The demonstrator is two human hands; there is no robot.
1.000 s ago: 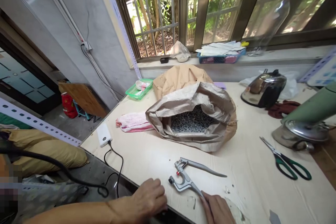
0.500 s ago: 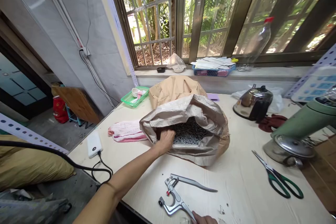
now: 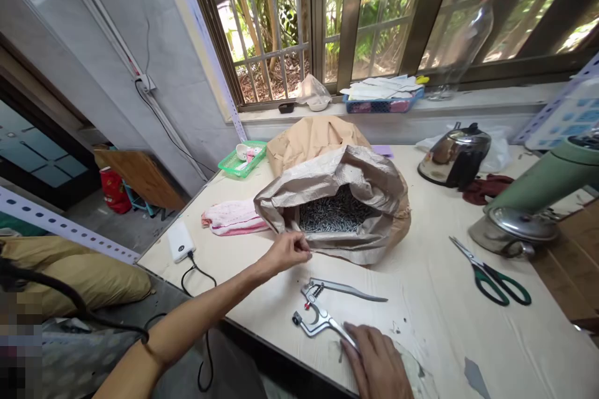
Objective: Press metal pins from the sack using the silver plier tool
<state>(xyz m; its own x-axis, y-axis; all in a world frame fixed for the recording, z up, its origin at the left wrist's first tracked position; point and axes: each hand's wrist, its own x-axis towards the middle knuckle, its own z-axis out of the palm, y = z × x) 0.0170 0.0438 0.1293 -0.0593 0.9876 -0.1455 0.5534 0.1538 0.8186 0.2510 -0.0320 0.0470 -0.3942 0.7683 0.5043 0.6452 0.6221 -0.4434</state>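
Note:
My left hand (image 3: pixel 287 251) is just in front of the open sack (image 3: pixel 322 173), its thumb and fingertips pinched on a tiny shiny metal piece (image 3: pixel 311 254). Inside the sack lies a heap of small grey metal pieces (image 3: pixel 334 211), too small to name exactly. On the table my right hand (image 3: pixel 378 358) is closed around the lower handle of silver hand-press pliers (image 3: pixel 322 319). Those pliers lie with their handles spread, a C-shaped jaw facing left, with a spring and a red part near the pivot.
Scissors (image 3: pixel 491 274) with green handles lie to the right, near a lidded metal cup (image 3: pixel 510 234) and a kettle (image 3: pixel 453 159). A pink-and-white towel (image 3: pixel 236 218), a white power bank (image 3: pixel 180 241) with a cable, and a green basket (image 3: pixel 229 165) are on the left.
My left hand has come out of the sack toward me, fingertips pinched. My right hand has moved farther into view along the pliers' handle. The view has shifted.

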